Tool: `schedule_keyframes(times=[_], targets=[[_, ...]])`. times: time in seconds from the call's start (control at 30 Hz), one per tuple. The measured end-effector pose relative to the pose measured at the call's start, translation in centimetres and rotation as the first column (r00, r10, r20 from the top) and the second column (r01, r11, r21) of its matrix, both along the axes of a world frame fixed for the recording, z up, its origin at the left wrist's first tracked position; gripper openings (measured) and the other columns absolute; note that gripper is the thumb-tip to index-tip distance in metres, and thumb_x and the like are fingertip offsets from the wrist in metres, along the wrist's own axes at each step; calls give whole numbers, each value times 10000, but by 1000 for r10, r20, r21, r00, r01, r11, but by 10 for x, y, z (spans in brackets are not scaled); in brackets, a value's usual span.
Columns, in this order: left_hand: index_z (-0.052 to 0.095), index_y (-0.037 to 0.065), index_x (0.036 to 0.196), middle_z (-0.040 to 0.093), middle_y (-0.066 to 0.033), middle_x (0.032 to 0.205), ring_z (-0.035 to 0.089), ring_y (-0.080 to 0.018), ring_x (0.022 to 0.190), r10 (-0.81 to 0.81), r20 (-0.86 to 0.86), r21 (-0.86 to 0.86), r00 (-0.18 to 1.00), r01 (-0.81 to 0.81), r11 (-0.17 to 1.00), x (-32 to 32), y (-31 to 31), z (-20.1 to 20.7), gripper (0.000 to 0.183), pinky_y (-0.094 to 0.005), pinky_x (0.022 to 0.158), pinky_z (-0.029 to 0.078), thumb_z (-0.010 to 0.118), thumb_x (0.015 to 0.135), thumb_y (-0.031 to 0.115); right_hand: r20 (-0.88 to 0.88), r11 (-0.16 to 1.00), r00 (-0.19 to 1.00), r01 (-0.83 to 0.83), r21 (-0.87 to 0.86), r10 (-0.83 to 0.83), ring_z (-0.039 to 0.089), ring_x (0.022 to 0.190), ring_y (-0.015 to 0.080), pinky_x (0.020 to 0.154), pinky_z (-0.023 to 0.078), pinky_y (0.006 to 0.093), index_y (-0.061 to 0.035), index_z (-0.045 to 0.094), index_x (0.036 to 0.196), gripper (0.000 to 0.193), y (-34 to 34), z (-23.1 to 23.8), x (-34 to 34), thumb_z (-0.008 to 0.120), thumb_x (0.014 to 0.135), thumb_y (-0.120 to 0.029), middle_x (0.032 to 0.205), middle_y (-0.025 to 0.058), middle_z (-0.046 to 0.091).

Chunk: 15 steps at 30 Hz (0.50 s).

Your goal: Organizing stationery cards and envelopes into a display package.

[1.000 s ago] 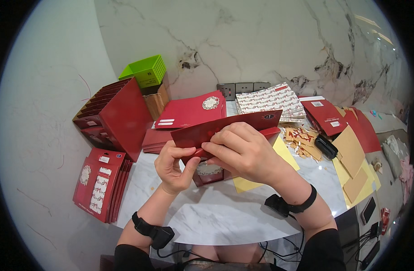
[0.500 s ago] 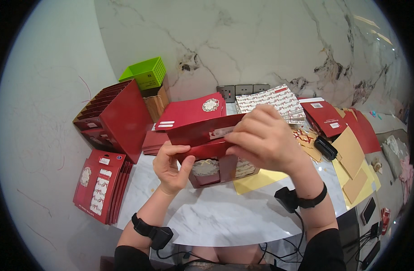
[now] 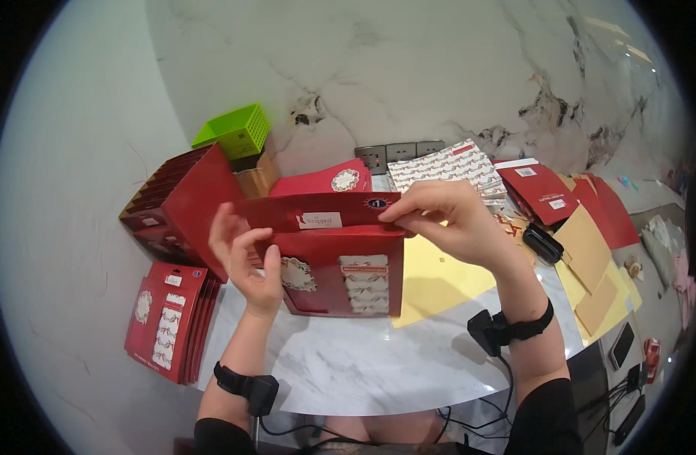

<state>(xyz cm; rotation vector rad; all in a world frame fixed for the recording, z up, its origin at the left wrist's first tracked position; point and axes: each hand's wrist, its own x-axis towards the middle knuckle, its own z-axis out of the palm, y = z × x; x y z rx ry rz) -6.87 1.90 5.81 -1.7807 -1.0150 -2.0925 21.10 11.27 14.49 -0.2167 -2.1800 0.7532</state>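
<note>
A red card wallet pack (image 3: pixel 329 262) with a cream oval ornament and a patterned strip on its front stands upright in front of me. Its top flap (image 3: pixel 276 211), with a white label, is raised and tilted back. My right hand (image 3: pixel 446 224) pinches the right end of the flap between thumb and fingers. At the pack's upper left edge, my left hand (image 3: pixel 249 262) has its fingers spread, the index finger and thumb close to the corner. The pack's back is hidden.
Matching packs (image 3: pixel 160 322) are stacked at left, beside a red divided organizer (image 3: pixel 188 193) and a green basket (image 3: pixel 238 133). Behind lie red envelopes (image 3: pixel 317 180) and patterned sheets (image 3: pixel 446 167). Yellow paper (image 3: pixel 439 280) and a black case (image 3: pixel 543 243) lie right.
The pack has turned so its front faces me more squarely. My left hand has shifted left and its fingers have loosened. My right hand has moved to the flap's right end.
</note>
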Motion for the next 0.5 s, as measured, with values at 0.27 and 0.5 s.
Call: schedule_keyframes(times=[0.27,0.5], targets=[[723,204,1071,597,-33,1225,550,-237,1113,345,-707,196,618,-298,934,60,-13,18,308,-517,1117,308,713,768,149,-10,997,999,41,59,-41,651,678,281,630,512,377,-90,521,1333,553,-29,8,-4,632,806,38,748,118,633],[694,200,1132,609,-32,1212,553,-247,1074,411,-703,239,580,-352,905,62,-9,14,415,-462,982,387,760,722,205,-28,999,999,27,-23,-28,696,768,182,717,581,308,-61,534,1206,416,-26,3,-7,615,821,75,776,84,663]])
